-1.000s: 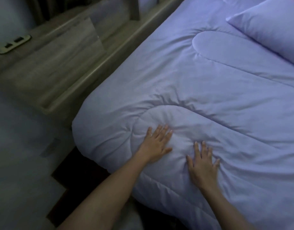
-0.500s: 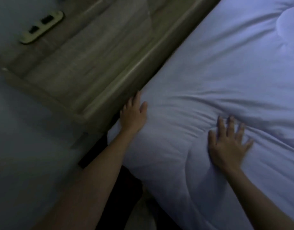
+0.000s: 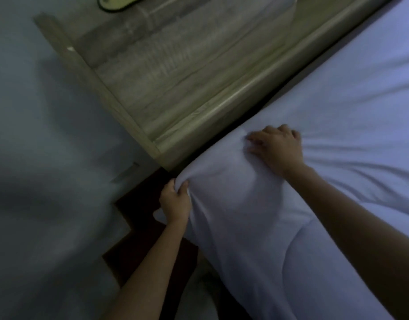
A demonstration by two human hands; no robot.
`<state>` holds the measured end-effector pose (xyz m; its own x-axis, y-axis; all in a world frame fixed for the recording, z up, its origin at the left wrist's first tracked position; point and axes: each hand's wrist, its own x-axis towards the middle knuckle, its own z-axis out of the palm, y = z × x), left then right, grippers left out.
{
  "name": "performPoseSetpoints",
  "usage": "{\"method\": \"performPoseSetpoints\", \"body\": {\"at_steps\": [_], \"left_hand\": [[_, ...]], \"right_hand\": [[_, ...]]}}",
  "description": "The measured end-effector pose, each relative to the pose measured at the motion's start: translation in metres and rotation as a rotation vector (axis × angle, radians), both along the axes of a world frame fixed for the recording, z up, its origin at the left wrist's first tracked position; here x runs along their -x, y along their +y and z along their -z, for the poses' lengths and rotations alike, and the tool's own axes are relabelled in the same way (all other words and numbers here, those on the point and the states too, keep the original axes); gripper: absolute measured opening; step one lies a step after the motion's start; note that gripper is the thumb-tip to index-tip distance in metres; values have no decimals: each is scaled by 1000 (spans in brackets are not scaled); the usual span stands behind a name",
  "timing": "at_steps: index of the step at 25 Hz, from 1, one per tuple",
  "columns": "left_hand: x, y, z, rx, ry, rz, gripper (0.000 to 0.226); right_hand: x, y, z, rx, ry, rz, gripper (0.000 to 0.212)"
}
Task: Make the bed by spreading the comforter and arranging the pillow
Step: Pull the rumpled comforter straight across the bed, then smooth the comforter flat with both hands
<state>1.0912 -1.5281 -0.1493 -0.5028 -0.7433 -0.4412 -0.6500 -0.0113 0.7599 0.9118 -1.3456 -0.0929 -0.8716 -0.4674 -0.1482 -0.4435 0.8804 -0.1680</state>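
Gripping: left hand (image 3: 175, 205) fingers clench the hanging corner of the comforter (image 3: 337, 107).
Holding: right hand (image 3: 278, 147) fingers curl into the fabric on top, just beyond that corner.
Relation: the comforter's bulk stretches rightward from both hands; the left hand is nearest the corner.

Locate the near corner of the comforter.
Head view, lower centre: the left hand grips the comforter by that corner, just below the near end of the wooden bedside unit; the right hand clutches it further up-right.
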Motion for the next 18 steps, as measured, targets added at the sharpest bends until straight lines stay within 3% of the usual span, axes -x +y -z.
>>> {"method": "performPoseSetpoints", "body": {"at_steps": [3,7,10,13,14,16,18], "left_hand": [[8,-11,-4,138,2,-121,21],[27,-17,-4,143,96,-309,23],[29,-6,15,45,32,-363,26],[40,2,13,89,-386,-189,44],[47,14,2,109,-420,-171,53],[59,58,-24,241,-240,-7,63],[51,119,-37,506,-8,447,61]], "right_hand": [[10,-25,6,-15,80,-88,19],[11,-36,1,125,314,77,21],[6,-35,14,55,256,73,21],[13,-35,10,149,37,66,20],[11,-27,7,196,25,79,22],[-7,7,5,194,145,155,36],[-42,62,9,113,165,332,53]]}}
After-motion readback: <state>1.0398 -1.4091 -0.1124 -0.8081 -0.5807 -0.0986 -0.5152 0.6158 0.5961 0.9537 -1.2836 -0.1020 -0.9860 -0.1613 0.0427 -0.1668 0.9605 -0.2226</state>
